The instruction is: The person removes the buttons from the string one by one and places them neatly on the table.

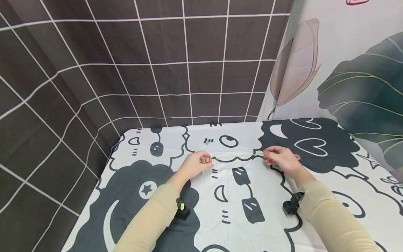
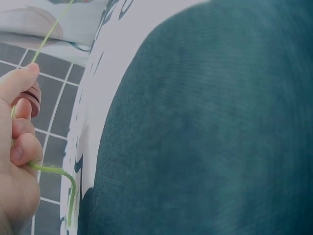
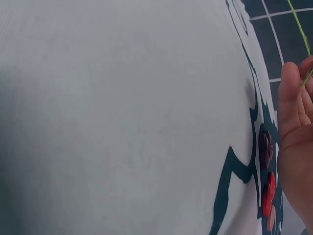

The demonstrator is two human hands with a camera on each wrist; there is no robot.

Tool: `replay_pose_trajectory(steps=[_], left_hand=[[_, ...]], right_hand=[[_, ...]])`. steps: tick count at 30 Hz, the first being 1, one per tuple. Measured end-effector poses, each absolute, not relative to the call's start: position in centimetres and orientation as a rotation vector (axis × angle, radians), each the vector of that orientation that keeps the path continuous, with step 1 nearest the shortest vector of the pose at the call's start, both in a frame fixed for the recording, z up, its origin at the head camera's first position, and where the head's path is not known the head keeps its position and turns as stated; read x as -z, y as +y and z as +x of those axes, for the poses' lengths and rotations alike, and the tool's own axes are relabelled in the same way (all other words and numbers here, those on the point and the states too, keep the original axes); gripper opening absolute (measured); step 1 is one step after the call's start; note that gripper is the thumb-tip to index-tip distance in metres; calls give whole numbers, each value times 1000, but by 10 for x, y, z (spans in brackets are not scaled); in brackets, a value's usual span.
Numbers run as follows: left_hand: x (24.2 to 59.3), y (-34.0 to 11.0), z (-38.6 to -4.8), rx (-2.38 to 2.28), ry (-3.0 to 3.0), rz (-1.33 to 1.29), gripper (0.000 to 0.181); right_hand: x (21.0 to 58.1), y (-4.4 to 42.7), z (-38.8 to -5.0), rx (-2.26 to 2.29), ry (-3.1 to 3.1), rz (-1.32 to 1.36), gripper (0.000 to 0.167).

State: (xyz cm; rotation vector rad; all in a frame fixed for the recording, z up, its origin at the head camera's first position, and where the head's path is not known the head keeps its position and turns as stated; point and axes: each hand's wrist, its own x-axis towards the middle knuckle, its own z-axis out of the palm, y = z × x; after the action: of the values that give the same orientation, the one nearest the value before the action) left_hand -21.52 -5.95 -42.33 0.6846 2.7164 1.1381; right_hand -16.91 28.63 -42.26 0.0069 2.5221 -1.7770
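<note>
A thin yellow-green string point(image 1: 234, 156) runs nearly straight between the two hands, just above the patterned cloth. My left hand point(image 1: 196, 164) grips one end, its fingers curled in. Brownish-pink discs point(image 2: 33, 97) sit stacked in that hand by the thumb and index finger; in the left wrist view a loose string tail point(image 2: 71, 183) hangs out below the little finger. My right hand point(image 1: 281, 161) pinches the string's other part between thumb and fingers. Beside the right hand, red and dark round pieces point(image 3: 268, 193) lie on the cloth, partly hidden in the head view.
A black-and-white cloth point(image 1: 220, 217) printed with cartoon faces covers the surface. A dark grid-patterned curtain point(image 1: 204, 80) stands behind and at left. White fabric with leaf prints point(image 1: 362, 87) hangs at right. Each wrist wears a small black camera point(image 1: 291, 206).
</note>
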Motion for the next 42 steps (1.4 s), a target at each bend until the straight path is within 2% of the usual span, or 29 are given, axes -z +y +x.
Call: replay_pose_trajectory(steps=[27, 42], left_hand=[[423, -60, -216, -1133, 2725, 687, 31], [425, -60, -216, -1144, 2723, 679, 31]], right_hand=[[418, 341, -149, 1637, 2734, 143, 49], [416, 365, -135, 1254, 2877, 356, 65]])
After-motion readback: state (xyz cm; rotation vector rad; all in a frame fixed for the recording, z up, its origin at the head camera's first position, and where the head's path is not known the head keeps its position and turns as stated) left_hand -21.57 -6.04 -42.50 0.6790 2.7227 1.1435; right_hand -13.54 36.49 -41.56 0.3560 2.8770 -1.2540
